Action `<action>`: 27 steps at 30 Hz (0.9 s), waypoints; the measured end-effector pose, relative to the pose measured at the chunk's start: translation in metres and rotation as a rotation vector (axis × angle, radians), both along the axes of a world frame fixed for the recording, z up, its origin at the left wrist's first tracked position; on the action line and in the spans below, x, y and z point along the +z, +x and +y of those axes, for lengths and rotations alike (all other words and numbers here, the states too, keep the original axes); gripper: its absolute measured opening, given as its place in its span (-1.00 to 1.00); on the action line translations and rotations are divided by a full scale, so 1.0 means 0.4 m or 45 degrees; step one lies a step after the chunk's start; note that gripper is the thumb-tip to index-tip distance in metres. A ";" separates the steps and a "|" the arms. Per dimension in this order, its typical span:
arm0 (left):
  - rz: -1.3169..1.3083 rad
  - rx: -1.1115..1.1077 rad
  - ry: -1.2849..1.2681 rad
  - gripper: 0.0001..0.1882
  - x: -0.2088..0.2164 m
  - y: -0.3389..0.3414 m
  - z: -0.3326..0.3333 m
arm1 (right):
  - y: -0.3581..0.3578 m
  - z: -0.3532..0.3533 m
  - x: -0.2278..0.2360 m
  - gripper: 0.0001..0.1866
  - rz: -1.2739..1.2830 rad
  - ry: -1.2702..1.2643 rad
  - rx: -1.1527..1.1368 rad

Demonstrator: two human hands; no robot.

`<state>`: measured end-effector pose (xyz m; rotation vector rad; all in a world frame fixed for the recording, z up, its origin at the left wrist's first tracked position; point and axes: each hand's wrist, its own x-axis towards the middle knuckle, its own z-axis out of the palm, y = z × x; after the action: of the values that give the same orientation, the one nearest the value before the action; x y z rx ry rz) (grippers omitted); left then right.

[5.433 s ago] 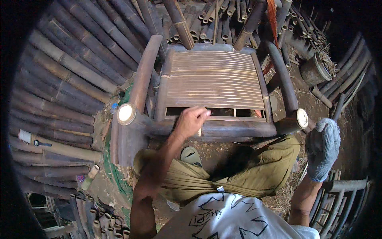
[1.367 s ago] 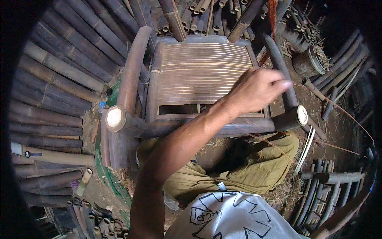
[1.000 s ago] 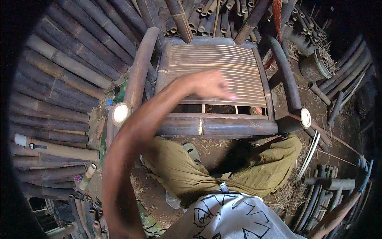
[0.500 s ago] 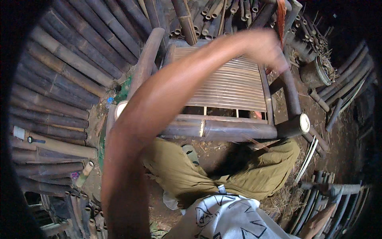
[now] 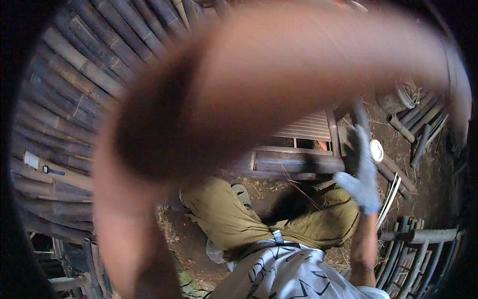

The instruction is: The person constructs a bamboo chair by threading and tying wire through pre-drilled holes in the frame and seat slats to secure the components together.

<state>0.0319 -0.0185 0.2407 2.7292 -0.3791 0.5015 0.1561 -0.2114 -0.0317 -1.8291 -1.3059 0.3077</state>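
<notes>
My left forearm sweeps across the upper picture, very close and blurred, and hides much of a bamboo chair. At the far right my left hand [image 5: 459,87] is smeared by motion, so its fingers and anything in them cannot be made out. My right hand [image 5: 362,174], in a grey glove, lies open over the chair's right side post, thumb apart from the fingers. Beside it shows the post's pale cut end [image 5: 377,151]. Part of the slatted seat [image 5: 311,127] and the dark front rail [image 5: 298,162] remain visible. A thin reddish strand [image 5: 300,188] hangs before the rail.
Long dark bamboo poles [image 5: 74,102] line the left, with a wristwatch [image 5: 53,170] lying on one. A bucket-like container [image 5: 398,99] and loose bamboo pieces [image 5: 422,144] are at the right. A bamboo frame [image 5: 428,236] stands at the lower right.
My left arm has swung up and right, closer to the camera, its hand leaving the chair's right side. My gloved right hand has come up from the lower right onto the chair's post.
</notes>
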 end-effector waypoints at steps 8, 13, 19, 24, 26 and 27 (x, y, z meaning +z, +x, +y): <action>0.539 -0.280 -0.087 -0.43 -0.279 0.141 -0.107 | -0.198 -0.019 -0.136 -0.62 -0.086 -0.982 1.271; 0.365 0.225 -0.194 -0.62 -0.493 0.015 0.102 | -0.174 0.034 -0.273 -0.29 -0.637 -0.099 -0.202; 0.423 0.358 0.001 -0.55 -0.939 -0.187 0.158 | -0.257 0.014 -0.213 -0.70 0.822 -0.605 0.323; 0.035 0.305 -0.780 -0.76 -0.886 -0.242 -0.005 | 0.005 -0.129 -0.024 -0.84 0.937 0.380 -0.220; -0.168 0.268 -0.695 -0.80 -0.845 -0.264 -0.076 | 0.069 -0.070 -0.041 -0.77 0.001 0.142 -0.647; -0.205 0.290 -0.608 -0.75 -0.812 -0.282 -0.100 | 0.098 -0.059 -0.093 -0.82 0.071 0.067 -0.580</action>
<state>-0.0807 -0.0583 -0.0840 2.2822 0.0196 0.7652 0.1953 -0.2348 -0.0690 -1.9938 -0.8179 0.0755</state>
